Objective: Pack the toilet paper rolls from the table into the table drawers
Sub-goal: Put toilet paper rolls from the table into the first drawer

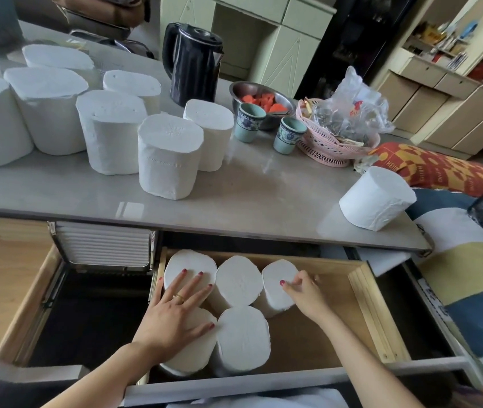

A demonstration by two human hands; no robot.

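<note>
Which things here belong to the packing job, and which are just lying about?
Job: toilet paper rolls on the table, rolls in the drawer, open drawer.
Lying about: kettle, two cups, metal bowl, pink basket.

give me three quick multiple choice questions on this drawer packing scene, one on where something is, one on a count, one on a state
1. Where is the lone roll lying apart from the others?
A. near the table's right end
B. in the pink basket
C. on the kettle

2. How many rolls are in the open drawer?
A. two
B. five
C. nine

3. How is the left hand?
A. fist in the air
B. flat on rolls
C. holding a cup

Answers: 1 A, it sits near the right end. 2 B, three behind, two in front. 3 B, fingers spread flat across two rolls.
</note>
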